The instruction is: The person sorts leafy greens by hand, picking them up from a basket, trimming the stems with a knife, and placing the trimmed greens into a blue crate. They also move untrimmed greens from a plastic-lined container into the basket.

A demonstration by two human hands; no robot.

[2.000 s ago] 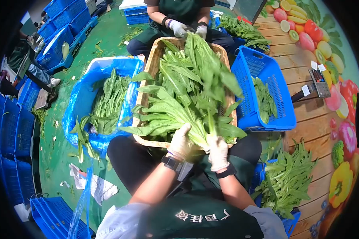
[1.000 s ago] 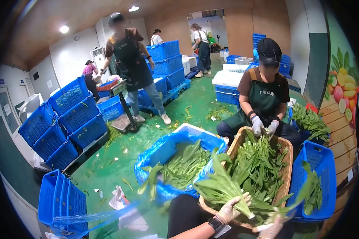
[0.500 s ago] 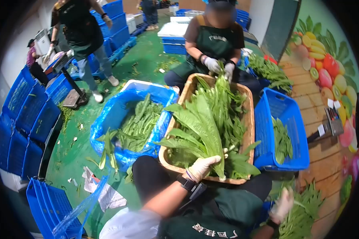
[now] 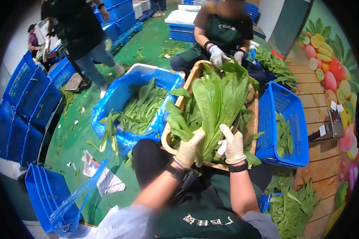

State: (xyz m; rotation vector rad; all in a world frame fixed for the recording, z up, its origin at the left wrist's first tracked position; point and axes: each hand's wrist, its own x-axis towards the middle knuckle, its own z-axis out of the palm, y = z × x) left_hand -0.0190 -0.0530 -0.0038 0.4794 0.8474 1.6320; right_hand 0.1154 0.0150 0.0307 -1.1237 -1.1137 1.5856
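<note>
Above the brown tub (image 4: 166, 140), my gloved left hand (image 4: 190, 149) is wrapped round the base of a bunch of long green leaves (image 4: 217, 99). My gloved right hand (image 4: 232, 145) is at the right side of the same bunch, its fingers closed on a small white-handled tool (image 4: 222, 148); the tool's far end is hard to make out. More leafy greens lie in the tub under the bunch. Across the tub, a co-worker's gloved hands (image 4: 217, 55) are at the leaves near its far end.
A blue-lined tub (image 4: 99, 123) with greens stands left, a blue crate (image 4: 303, 135) with greens right. Loose greens (image 4: 293, 211) lie at lower right. Blue crates (image 4: 28, 111) are stacked far left. Another person (image 4: 81, 36) stands at upper left.
My right hand has come from the greens at lower right to the bunch over the tub. The bunch now stands more upright. The person at upper left has shifted.
</note>
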